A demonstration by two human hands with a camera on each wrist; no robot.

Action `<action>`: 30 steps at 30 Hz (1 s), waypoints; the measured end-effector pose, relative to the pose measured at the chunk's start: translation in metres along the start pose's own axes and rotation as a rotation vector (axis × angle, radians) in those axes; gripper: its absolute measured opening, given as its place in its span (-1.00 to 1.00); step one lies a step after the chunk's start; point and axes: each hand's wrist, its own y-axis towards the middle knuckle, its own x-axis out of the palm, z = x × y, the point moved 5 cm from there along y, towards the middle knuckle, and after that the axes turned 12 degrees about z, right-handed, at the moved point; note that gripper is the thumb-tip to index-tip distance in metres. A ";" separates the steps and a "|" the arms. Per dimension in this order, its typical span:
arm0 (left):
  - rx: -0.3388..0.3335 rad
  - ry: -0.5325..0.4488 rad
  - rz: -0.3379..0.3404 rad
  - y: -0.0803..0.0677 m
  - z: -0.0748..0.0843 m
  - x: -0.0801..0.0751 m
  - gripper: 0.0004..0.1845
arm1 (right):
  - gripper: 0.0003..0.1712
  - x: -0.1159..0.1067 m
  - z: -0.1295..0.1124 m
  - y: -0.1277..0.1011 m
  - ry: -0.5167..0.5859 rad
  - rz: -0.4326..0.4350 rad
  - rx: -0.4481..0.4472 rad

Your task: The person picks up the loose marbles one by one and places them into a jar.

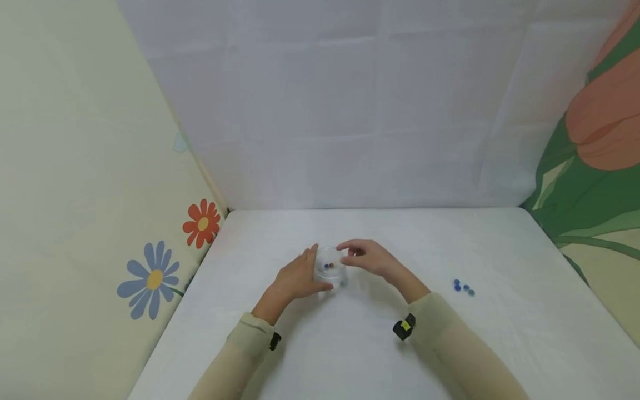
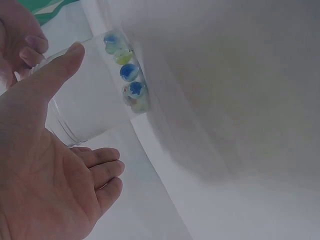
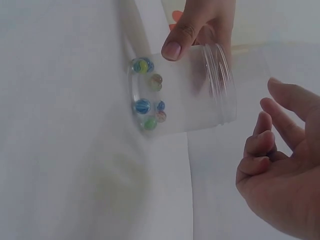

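Left hand (image 1: 295,278) grasps clear jar (image 1: 330,266) of marbles (image 3: 147,95), steadying it upright on surface (image 1: 350,344); right hand (image 1: 367,256) relaxed, empty, at jar's 3 o'clock.

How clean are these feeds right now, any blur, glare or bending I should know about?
Head view: even soft light, wide-angle bending at the edges, the jar small. Left wrist view: marbles fairly sharp, left hand close and soft. Right wrist view: jar clear, right hand slightly blurred; no harsh glare.

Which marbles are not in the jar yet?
The little blue marbles lying loose on the white table, off past the right hand. The others sit at the bottom of the clear jar, which the left hand holds.
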 end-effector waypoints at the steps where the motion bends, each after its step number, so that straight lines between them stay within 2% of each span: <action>1: -0.001 -0.005 0.000 0.000 0.000 0.000 0.26 | -0.57 -0.003 0.001 -0.001 -0.005 0.004 0.000; 17: -0.019 -0.008 -0.008 -0.002 0.003 0.000 0.25 | -0.53 -0.036 0.018 -0.020 -0.036 0.032 0.011; 22: -0.003 0.013 -0.009 -0.002 0.003 -0.001 0.26 | -0.52 -0.046 0.024 -0.024 -0.072 0.050 0.023; 30: 0.018 0.009 0.005 -0.003 0.002 -0.001 0.25 | -0.50 -0.066 0.034 -0.037 -0.048 0.076 0.032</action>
